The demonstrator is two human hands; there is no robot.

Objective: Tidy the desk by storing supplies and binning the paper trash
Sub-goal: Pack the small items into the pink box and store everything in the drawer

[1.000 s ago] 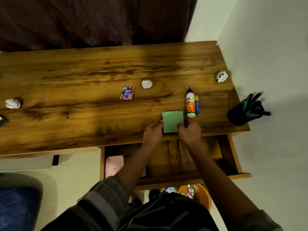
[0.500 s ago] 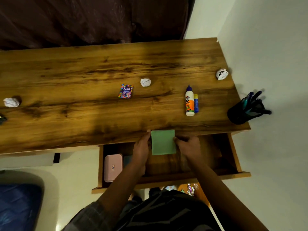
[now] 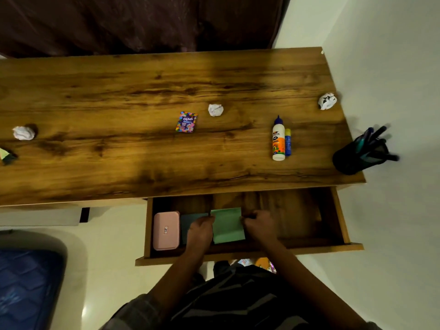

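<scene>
**Green pad held inside the open drawer**

While both hands hold it by its side edges, left hand (image 3: pixel 200 231) and right hand (image 3: pixel 259 225), the green pad (image 3: pixel 228 225) lies between them in the drawer (image 3: pixel 297 215), long axis pointing toward the desk (image 3: pixel 142 96).

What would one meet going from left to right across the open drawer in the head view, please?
Pink case → blue pad → left hand → green pad → right hand → bare drawer floor.
</scene>
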